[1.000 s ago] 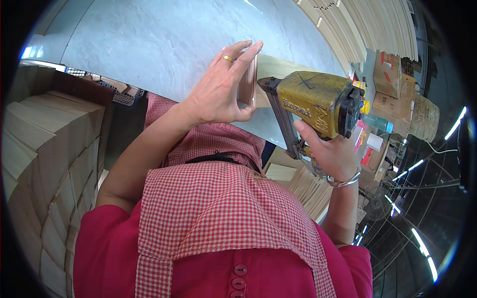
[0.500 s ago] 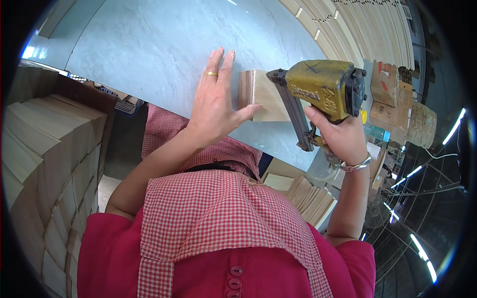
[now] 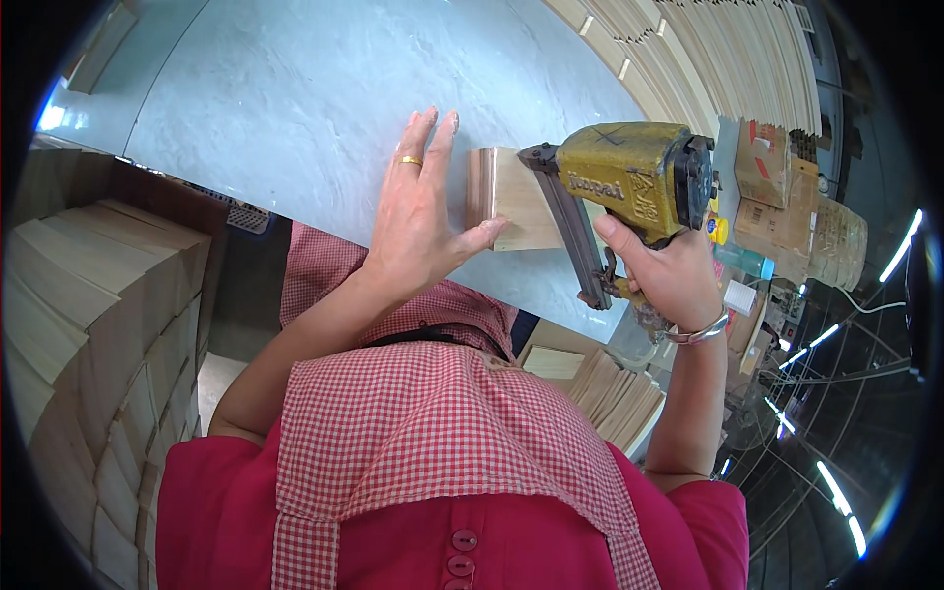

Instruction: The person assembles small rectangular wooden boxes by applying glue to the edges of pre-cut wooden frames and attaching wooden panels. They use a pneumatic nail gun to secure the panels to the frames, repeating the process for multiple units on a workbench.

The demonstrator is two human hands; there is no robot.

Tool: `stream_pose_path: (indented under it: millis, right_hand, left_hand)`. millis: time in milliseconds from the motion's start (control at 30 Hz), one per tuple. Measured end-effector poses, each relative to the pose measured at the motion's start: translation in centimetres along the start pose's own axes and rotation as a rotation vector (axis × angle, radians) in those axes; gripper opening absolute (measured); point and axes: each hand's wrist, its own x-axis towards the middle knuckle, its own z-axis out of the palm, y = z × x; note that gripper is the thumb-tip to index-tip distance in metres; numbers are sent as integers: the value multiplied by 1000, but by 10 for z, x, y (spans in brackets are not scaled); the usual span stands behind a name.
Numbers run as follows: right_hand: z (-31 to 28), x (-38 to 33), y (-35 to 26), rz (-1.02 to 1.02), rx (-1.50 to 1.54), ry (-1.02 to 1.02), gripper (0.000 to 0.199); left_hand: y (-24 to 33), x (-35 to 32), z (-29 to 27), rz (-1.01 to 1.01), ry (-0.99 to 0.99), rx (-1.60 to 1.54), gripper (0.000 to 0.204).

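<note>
Most right fingers [image 3: 619,237], gripping a yellow nail gun [image 3: 624,165], are hidden; left fingers [image 3: 440,152] spread.

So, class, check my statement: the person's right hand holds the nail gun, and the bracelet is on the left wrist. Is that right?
Not quite: the head view shows the bracelet on the same side as the right hand, not the left hand. The right hand does hold the nail gun.
</note>
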Motion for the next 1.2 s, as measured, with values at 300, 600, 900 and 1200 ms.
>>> stream_pose_path:
  millis: [300, 600, 900, 1200]
  right_hand:
    - [0, 2, 3, -33, -46, 3, 38]
    - [-46, -10, 55, 81, 40, 204, 29]
    - [-55, -15, 83, 125, 57, 204, 38]
    - [-30, -59, 88, 320, 270, 468, 30]
  left_hand:
    - [1, -1, -2, 17, 22, 6, 100]
    - [49, 28, -4, 319, -149, 235, 57]
    - [84, 48, 71, 464, -389, 614, 39]
    - [106, 32, 71, 519, -361, 261, 34]
